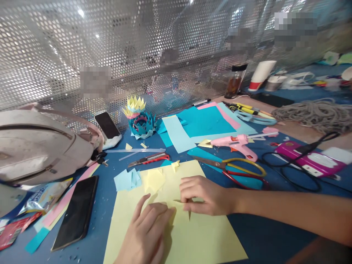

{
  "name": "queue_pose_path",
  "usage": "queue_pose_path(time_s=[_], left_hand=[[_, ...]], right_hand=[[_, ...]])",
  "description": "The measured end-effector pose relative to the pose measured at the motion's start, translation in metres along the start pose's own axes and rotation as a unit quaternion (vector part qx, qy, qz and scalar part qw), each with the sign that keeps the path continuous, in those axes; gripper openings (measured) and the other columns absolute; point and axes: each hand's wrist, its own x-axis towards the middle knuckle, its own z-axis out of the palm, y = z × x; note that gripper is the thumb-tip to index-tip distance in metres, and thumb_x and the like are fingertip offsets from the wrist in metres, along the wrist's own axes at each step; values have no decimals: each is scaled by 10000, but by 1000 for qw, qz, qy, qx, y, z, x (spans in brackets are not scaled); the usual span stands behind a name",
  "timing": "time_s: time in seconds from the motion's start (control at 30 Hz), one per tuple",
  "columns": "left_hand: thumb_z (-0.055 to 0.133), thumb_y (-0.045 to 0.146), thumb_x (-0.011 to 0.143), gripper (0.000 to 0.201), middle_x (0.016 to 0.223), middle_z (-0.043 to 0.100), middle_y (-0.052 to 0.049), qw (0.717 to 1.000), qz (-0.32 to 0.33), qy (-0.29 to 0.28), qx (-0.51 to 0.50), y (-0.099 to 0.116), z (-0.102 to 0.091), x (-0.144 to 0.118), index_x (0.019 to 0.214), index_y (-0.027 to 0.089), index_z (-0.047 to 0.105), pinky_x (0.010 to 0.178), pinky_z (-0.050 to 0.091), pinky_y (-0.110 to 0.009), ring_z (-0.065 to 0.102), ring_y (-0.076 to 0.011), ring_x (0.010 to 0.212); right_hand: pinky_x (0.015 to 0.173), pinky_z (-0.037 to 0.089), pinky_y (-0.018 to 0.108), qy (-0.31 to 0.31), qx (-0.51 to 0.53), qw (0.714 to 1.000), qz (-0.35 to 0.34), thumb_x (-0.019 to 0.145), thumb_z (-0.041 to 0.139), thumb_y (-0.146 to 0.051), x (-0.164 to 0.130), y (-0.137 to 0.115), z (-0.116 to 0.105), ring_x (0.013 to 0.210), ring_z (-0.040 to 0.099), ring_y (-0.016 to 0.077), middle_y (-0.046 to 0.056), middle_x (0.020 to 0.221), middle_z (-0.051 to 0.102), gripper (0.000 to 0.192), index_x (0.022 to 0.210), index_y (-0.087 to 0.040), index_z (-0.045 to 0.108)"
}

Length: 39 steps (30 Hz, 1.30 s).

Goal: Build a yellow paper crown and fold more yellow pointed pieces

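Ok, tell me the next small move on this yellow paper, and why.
Probably press the fold flat with the right hand: its fingers pinch a small folded piece on the yellow sheet, while the left hand lies flat beside it, steadying the sheet.

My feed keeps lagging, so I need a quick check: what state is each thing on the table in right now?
Left hand: flat, pressing on the yellow sheet.
Right hand: fingers pinching a small yellow fold on the sheet.
Scissors: lying nearly closed, untouched.
Glue gun: lying on its side.
Box cutter: lying flat; blade unclear.
Black phone: screen dark.
Second phone: screen dark, propped.
Bag: zipped shut.
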Motion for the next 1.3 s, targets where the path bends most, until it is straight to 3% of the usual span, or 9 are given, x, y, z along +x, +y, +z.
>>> queue_pose_path(time_s=[0.2, 0.67, 0.97, 1.1, 1.3], left_hand=[[417, 33, 872, 440, 1097, 666, -92, 1000, 13, -23, 0, -2, 3, -3, 1258, 154, 591, 1193, 283, -463, 623, -195, 1101], [435, 62, 886, 360, 1089, 704, -85, 997, 51, 35, 42, -7, 20, -8, 1156, 170, 648, 1194, 281, -474, 633, -200, 1085], [441, 80, 865, 348, 1034, 722, -69, 997, 53, 48, 26, -8, 21, -8, 1111, 172, 670, 1200, 266, -489, 633, -200, 1072], [464, 103, 864, 324, 1040, 731, -43, 998, 45, 47, 22, -7, 17, -6, 1080, 206, 682, 1211, 243, -481, 635, -189, 1079], [468, 115, 923, 299, 1144, 740, -50, 998, 53, 9, 31, -8, 13, -5, 1118, 195, 679, 1224, 249, -490, 643, -192, 1114]], right_hand=[[679, 369, 264, 9, 6, 1000, 7, 1044, 457, -458, -1, 1, 2, 699, 459, 143, 6, 668, 551, 444, 722, -177, 574], [660, 378, 242, 19, 4, 1000, -10, 950, 643, -509, -1, 7, 5, 666, 506, 115, -28, 643, 580, 388, 755, -174, 668], [673, 405, 252, 39, -20, 999, 3, 859, 648, -192, -2, 6, 7, 652, 516, 123, -30, 653, 598, 38, 823, -180, 648], [699, 419, 252, 45, -17, 999, 18, 830, 633, -137, -2, 5, 6, 663, 525, 120, -32, 656, 587, 45, 820, -180, 643], [716, 416, 257, 36, -36, 999, 13, 806, 632, -84, -3, 5, 3, 817, 561, 151, 13, 842, 648, 182, 886, -214, 729]])
